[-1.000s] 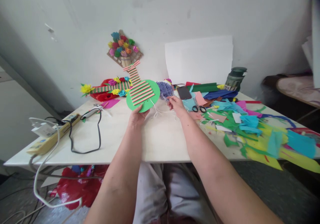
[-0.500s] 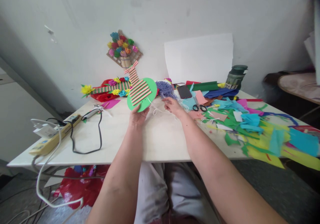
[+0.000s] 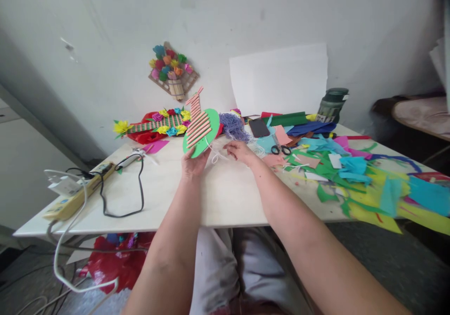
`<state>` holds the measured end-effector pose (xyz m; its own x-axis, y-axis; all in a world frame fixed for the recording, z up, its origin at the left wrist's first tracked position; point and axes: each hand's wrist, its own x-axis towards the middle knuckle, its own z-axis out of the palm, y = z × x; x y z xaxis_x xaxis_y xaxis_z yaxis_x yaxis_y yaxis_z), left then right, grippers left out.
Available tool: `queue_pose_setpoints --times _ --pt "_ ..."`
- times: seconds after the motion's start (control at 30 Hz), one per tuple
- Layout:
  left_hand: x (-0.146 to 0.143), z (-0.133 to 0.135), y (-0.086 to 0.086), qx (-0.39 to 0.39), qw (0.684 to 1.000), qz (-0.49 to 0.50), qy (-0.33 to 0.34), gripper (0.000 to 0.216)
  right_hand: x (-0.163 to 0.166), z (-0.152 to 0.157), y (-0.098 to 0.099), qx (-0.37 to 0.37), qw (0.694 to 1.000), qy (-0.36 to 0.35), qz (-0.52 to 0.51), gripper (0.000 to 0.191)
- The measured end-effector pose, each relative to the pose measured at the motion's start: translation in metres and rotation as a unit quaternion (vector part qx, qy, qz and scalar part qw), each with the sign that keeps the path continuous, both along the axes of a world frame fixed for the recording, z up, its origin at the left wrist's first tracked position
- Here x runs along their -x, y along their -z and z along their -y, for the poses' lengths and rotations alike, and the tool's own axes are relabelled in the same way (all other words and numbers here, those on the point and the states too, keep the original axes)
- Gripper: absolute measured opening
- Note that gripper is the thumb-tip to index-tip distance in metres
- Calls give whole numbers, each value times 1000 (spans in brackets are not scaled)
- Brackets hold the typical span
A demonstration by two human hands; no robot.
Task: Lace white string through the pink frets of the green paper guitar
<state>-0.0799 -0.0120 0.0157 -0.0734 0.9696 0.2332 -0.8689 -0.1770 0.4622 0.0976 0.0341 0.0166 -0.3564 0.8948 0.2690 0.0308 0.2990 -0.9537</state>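
A green oval board (image 3: 213, 119) with a row of pink paper rolls (image 3: 199, 128) and a narrow neck of the same rolls is held tilted above the table. My left hand (image 3: 194, 165) is closed on its lower edge. From the board's lower right a white string (image 3: 215, 156) runs in a loose loop toward my right hand (image 3: 237, 152). Those fingers are pinched together at the string, though their tips are partly hidden. Just beyond lies a tangle of purple yarn (image 3: 233, 125).
Black-handled scissors (image 3: 281, 150), a phone (image 3: 259, 128) and many coloured paper scraps (image 3: 346, 174) lie to the right, with a dark green bottle (image 3: 332, 105) behind. A flower-decorated paper guitar (image 3: 154, 125) is at the back left. A power strip (image 3: 79, 191) with cables lies left.
The green board has turned more edge-on and its neck has swung right. My right hand has shifted slightly left and down, closer to the board.
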Motion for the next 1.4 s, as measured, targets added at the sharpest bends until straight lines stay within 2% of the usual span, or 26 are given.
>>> queue_pose_setpoints --times 0.1,0.27,0.43,0.57,0.73,0.93,1.17,1.4 --pt "1 -1 1 -11 1000 4 12 43 1 -1 -1 -31 999 19 0 15" --pt "1 0 2 9 1000 -9 14 45 2 1 0 -33 999 8 -31 25" --pt "0 2 0 3 999 -48 14 45 6 -4 5 -33 999 21 -13 17" --pt "-1 2 0 14 998 -59 11 44 6 -7 6 -67 997 45 0 17" --pt "-1 1 1 5 998 -61 20 44 6 -2 5 -58 998 36 -10 27" --pt "0 -1 2 4 997 -69 20 41 6 2 2 -35 999 19 -36 28" --pt "1 -2 3 26 996 -86 -2 37 5 7 -3 -50 998 24 -41 33" --pt "2 -4 5 66 989 -129 -10 42 4 4 -2 -40 998 25 -51 23"
